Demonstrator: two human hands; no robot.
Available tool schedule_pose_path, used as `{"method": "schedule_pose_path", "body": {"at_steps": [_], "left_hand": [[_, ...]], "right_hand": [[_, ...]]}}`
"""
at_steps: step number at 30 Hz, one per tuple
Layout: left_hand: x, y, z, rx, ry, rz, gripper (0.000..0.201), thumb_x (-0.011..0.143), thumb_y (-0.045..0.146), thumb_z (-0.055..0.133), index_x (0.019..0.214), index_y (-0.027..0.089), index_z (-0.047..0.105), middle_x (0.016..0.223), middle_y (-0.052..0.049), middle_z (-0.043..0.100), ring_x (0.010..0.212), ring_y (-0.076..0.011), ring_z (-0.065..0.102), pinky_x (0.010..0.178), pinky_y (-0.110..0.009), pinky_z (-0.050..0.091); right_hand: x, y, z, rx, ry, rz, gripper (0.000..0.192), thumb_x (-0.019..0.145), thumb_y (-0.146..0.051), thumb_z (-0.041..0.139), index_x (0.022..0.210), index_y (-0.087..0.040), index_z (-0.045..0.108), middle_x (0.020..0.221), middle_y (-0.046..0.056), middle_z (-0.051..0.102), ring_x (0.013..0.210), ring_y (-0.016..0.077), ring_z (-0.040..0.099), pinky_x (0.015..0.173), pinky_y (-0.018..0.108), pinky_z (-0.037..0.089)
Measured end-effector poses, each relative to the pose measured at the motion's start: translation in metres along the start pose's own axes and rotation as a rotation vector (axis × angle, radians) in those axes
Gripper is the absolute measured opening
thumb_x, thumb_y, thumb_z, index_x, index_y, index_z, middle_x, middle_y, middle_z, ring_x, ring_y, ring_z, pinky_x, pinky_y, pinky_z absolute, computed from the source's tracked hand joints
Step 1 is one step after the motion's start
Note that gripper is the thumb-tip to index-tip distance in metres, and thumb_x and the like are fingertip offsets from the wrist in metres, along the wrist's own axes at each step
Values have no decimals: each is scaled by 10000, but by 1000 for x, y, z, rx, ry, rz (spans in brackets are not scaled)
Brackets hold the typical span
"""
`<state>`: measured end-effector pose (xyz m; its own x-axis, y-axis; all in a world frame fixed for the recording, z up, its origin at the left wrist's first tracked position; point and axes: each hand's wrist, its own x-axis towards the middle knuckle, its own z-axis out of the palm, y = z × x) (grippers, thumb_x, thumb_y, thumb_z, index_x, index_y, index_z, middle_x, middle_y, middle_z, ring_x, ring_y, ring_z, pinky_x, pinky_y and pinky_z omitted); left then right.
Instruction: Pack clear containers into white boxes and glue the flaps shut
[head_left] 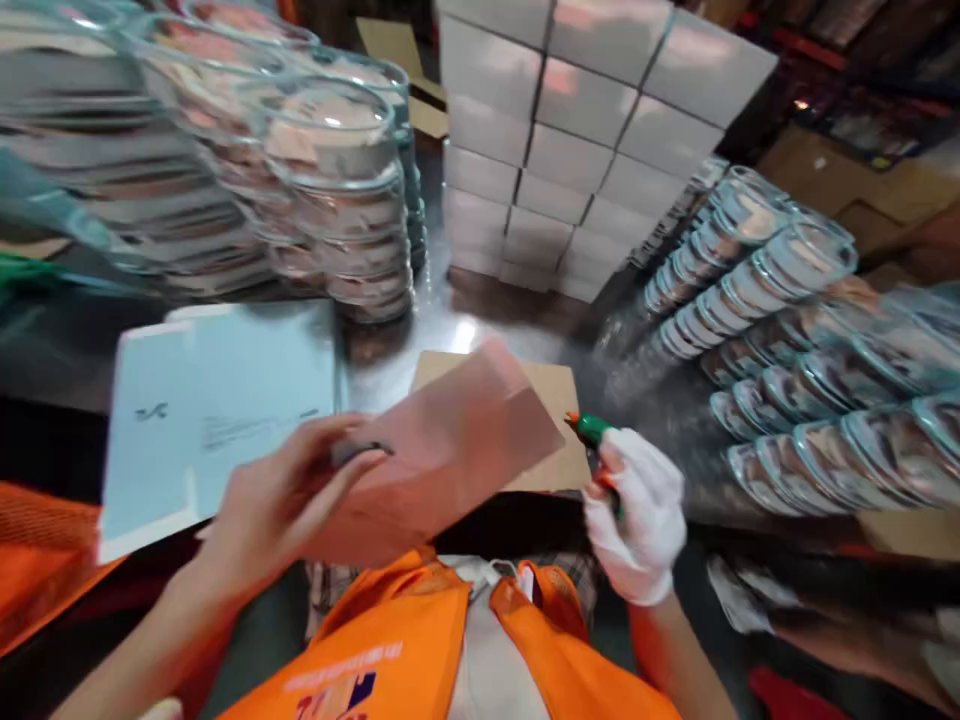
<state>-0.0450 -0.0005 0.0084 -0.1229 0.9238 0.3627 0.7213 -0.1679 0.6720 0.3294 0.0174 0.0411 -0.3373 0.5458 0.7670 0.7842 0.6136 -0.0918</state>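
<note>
My left hand (300,490), bare, grips a pinkish box (450,450) by its near left end, with the thumb on top. The box is tilted and blurred, held over a flat brown cardboard piece (551,390) on the table. A small dark patch shows by the thumb. My right hand (637,510), in a white glove, is closed around a green hand tool (589,428) with an orange tip and red-orange parts. Its tip points left, over the cardboard's right edge and apart from the box. Blur hides the exact kind of tool.
Light blue flat sheets (225,400) lie left of the table's middle. Stacked clear round tubs (337,200) stand behind them. White boxes (577,140) are piled at the back. More stacked round containers (757,280) line the right side. Another person's leg (847,650) shows lower right.
</note>
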Motion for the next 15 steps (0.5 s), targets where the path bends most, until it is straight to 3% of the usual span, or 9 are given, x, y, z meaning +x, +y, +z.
{"method": "schedule_pose_path", "body": {"at_steps": [2,4,7,10,12,15], "left_hand": [[-7,16,28,-125,-288,148,382,1015,581,556,1166,260,697,892,5,827,717,-181,796,626,-222,606],[-17,12,45,-180,-368,252,299,1040,502,546,1144,270,704,956,-1,844,800,-188,823,698,-212,632],[-30,-13,47,-136,-268,416,209,1034,391,568,1161,306,710,996,15,847,794,-188,826,710,-201,638],[-31,-29,37,-50,-168,546,211,1023,328,564,1152,343,730,962,36,847,732,-201,816,644,-226,635],[-26,-29,32,-40,-154,574,236,1014,285,580,1182,351,732,962,36,845,732,-202,812,647,-237,632],[-21,-25,32,-46,-196,610,324,1007,229,596,1293,338,703,1036,4,838,835,-199,809,733,-248,624]], "right_hand": [[16,-18,16,119,-44,-24,396,990,-180,595,1380,-241,614,1231,108,766,1170,255,718,1007,441,586],[16,-25,27,215,-128,88,293,1005,-197,573,1283,-218,662,1139,107,782,1061,241,733,945,410,599],[-2,-21,33,442,-353,407,219,1030,-321,577,1167,-210,707,1003,78,780,898,208,731,852,346,598],[-11,-8,35,825,-694,667,385,1022,-551,584,1077,-196,725,959,48,762,849,174,706,816,293,575],[-10,-1,41,1099,-942,711,562,951,-720,599,1020,-178,734,917,26,742,793,153,668,762,268,562],[-17,-5,53,1360,-1224,648,680,813,-840,662,878,-167,736,758,-19,693,657,119,595,694,247,560]]}}
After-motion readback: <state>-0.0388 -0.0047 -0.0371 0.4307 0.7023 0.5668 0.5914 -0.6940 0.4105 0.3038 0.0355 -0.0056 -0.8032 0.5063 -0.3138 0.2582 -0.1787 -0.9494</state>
